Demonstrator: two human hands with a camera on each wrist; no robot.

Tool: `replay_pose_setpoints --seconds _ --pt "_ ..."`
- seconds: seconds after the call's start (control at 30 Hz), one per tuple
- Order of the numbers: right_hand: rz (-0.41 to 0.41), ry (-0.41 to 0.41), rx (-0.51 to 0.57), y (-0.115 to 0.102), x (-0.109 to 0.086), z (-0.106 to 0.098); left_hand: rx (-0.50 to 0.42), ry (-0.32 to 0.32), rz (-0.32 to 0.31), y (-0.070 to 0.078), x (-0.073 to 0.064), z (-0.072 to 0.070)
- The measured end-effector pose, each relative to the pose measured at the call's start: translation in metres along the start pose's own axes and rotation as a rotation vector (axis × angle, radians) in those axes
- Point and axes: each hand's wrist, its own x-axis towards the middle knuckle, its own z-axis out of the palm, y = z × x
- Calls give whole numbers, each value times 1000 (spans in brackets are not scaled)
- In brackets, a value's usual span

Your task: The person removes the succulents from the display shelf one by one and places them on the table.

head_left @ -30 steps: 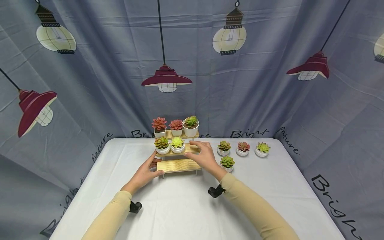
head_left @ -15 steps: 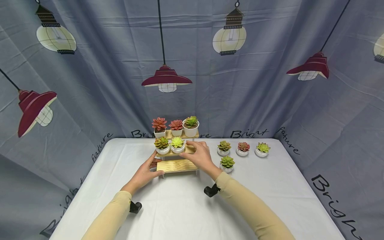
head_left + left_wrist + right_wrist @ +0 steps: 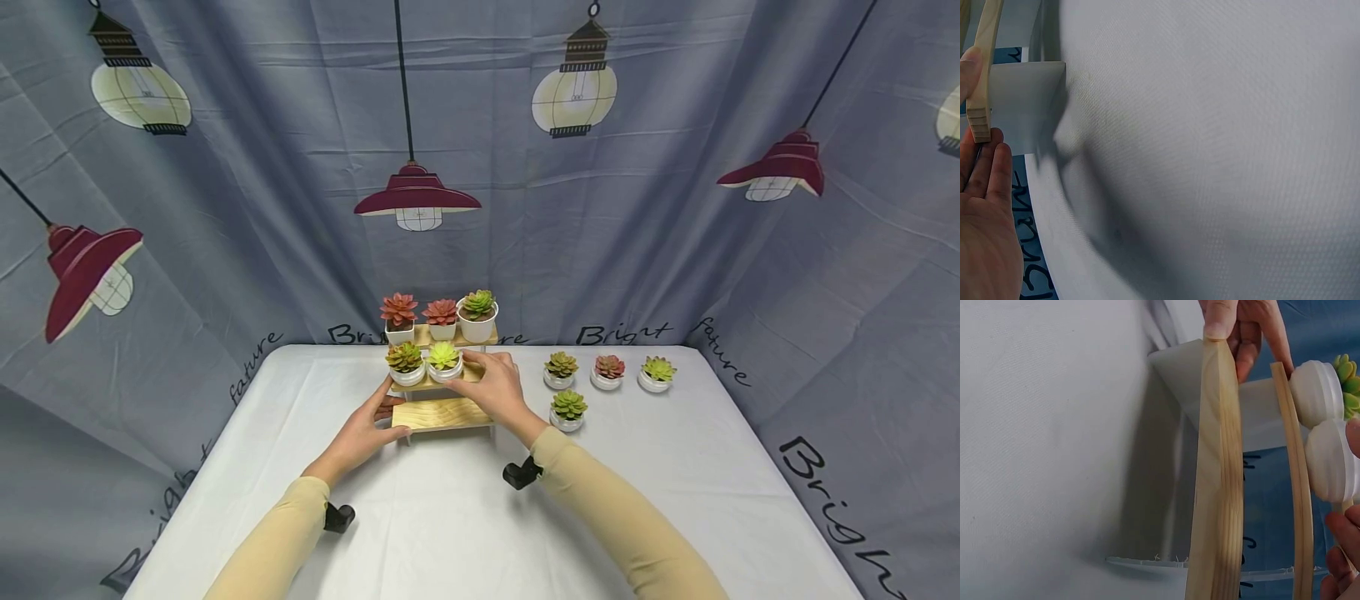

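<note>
In the head view, a tiered wooden plant stand (image 3: 442, 413) stands at the table's back. My left hand (image 3: 364, 431) holds its left side, thumb on the lowest board and fingers behind; the right wrist view also shows that thumb on the board (image 3: 1221, 456). On the middle board sit a dark green succulent (image 3: 405, 360) and a yellow-green succulent (image 3: 444, 360), both in white round pots. My right hand (image 3: 497, 387) has thumb and forefinger at the yellow-green one's pot (image 3: 1329, 460), thumb in front and finger at its right side. The other right fingers are curled.
Two red succulents (image 3: 398, 312) and a green one (image 3: 477, 312) fill the top board. Several potted succulents (image 3: 567, 408) stand on the white tablecloth (image 3: 450, 517) to the right. A printed curtain (image 3: 480, 258) hangs behind.
My right hand has moved left along the middle board, from apart from the yellow-green succulent's pot to touching it. The left hand keeps its place on the stand.
</note>
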Motion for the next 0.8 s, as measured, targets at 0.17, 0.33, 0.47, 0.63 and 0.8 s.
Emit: replay_pose_setpoints --seconds 0.17,0.33,0.47,0.63,0.8 --pt "-3 7 -26 -1 2 4 -6 0 4 -1 0 0" --pt "-23 16 -55 -2 4 6 -9 -3 9 0 0 -1" --pt "-30 13 -74 -2 5 8 -6 1 11 0 0 -1" --pt "-23 0 -91 -3 6 9 -7 3 12 0 0 -1" --pt "-11 -6 -109 -3 7 10 -10 3 19 -1 1 -1"
